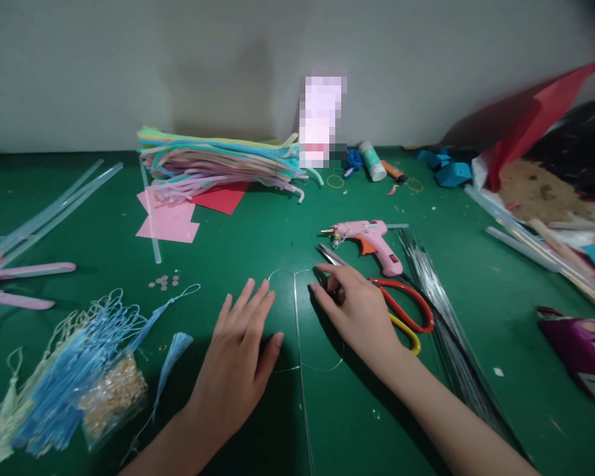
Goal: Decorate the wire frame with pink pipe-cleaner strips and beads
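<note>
The fingers of the left hand [240, 344] are stretching out nearly straight, palm down and slightly fanned, with the thumb standing apart; they are covering part of a thin wire shape [296, 317]. The right hand [359, 311] is reaching over the shape's right-hand curve, its index finger and thumb tips standing a little apart, its other fingers curling under. The wire shape is lying between the two hands on the green worktop [258, 231], its straight stem running toward the near edge and a thin curve bowing out on each side.

Scissors [401, 285] with red and yellow handles are lying partly beneath the right hand, their blades pointing toward the far edge. A pink glue gun [369, 235] is resting just beyond them, and a bundle of straight wires [441, 324] is slanting toward the near right corner.

Left of the left hand, a single blue tassel [176, 354] is lying beside a bag of gold-coloured pieces [114, 393], which is sitting against a pile of tassels [74, 370]. Small discs [163, 284] are lying farther back. Toward the far edge, a bundle of fuzzy pastel stems [218, 162] is stretching behind pink paper [173, 221].
</note>
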Available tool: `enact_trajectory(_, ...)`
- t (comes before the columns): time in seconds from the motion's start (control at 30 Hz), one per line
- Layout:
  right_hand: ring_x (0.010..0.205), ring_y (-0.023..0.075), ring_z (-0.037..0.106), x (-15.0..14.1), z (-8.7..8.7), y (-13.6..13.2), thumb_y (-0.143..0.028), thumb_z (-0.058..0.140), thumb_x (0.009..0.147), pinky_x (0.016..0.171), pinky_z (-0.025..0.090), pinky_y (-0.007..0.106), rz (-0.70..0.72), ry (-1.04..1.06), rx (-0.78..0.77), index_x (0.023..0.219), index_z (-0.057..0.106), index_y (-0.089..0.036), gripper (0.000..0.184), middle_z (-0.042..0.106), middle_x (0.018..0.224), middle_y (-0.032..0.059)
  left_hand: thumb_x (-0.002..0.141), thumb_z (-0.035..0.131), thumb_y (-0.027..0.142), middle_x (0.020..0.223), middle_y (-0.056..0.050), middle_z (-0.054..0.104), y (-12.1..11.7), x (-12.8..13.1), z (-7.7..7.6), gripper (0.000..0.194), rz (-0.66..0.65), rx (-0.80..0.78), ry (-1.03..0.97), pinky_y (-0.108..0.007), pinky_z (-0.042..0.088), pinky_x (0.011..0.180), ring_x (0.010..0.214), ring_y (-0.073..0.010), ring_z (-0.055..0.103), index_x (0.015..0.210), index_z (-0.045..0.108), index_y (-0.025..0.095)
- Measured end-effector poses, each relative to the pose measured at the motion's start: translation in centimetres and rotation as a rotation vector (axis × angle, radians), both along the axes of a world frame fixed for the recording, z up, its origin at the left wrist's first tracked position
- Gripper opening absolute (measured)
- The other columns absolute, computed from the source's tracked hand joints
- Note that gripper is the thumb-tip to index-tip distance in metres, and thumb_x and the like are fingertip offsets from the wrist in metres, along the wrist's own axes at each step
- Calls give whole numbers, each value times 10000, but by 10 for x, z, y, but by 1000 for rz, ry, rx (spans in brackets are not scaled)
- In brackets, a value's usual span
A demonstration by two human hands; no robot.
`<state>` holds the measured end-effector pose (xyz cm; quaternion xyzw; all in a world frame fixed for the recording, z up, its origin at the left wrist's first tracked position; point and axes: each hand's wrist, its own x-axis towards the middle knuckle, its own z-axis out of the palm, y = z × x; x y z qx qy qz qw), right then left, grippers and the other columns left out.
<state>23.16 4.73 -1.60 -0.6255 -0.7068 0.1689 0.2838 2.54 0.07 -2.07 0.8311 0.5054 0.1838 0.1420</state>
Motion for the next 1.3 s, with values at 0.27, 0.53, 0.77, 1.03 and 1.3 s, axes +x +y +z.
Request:
enact_trajectory(0.27,821,190,592,20,32,-15,-248,588,900,735,513,356,141,-56,13,1013,706,-195,171,634,928,65,955,490,228,1504,-94,454,-19,-9,26,375,-88,85,70,-610,330,1124,1478,-312,206,1328,508,186)
enact_trajectory(0.53,1349,409,298,1,21,-105,-187,628,862,1000,337,659,136,-132,181,1030,715,-291,215,517,1305,103,907,565,261,1493,-88,475,-93,-2,16,469,-155,230,257,-521,276,1163,1461,-325,254,1370,526,198)
enact_trajectory(0.77,1413,429,216,1,9,-119,-157,619,858,1033,301,682,56,-114,236,1012,732,-286,231,496,1332,104,929,523,203,1486,-109,482,-107,20,9,470,78,224,270,-476,123,1206,1444,-297,291,1392,493,129)
enact_trajectory(1.03,1409,412,226,2,8,-115,-155,612,850,1014,335,669,85,-82,236,974,741,-287,223,505,1316,99,954,496,195,1506,-102,450,-102,22,1,464,134,228,278,-507,260,1140,1434,-310,306,1417,465,177)
enact_trajectory(1.3,1405,419,236,1,9,-115,-172,615,849,1025,325,663,85,-109,198,983,746,-294,224,517,1302,99,962,469,249,1564,-87,362,-98,23,4,543,79,137,319,-544,327,1101,1461,-313,244,1493,357,236)
